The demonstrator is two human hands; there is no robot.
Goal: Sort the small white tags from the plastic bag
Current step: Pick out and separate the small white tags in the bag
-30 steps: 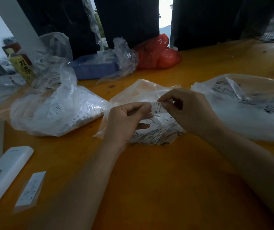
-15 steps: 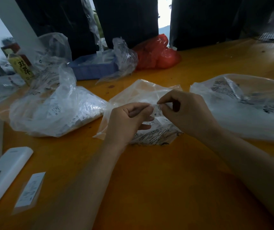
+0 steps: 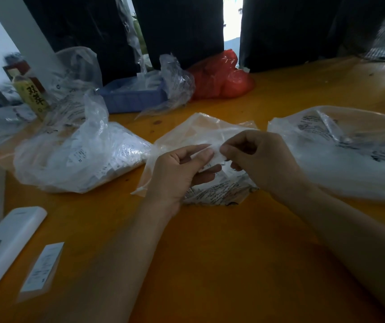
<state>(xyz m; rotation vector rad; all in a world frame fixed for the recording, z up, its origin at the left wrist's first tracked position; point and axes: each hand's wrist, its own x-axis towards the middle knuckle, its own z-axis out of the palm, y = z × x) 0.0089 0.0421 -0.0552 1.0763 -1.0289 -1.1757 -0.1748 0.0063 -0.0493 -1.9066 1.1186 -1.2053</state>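
Both hands' grip pinches one small white paper tag (image 3: 214, 157): left hand (image 3: 177, 173) and right hand (image 3: 261, 159) at opposite ends, above the crumpled clear plastic bag (image 3: 210, 129).

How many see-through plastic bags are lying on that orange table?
5 that I can tell: left bag, far-left bag, middle bag under the hands, right bag, one over the blue tray. More may be hidden.

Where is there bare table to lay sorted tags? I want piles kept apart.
Bare orange table lies between the forearms, just before the middle bag, and between the white remote and left forearm. Bags, blue tray and red bag crowd the far side.
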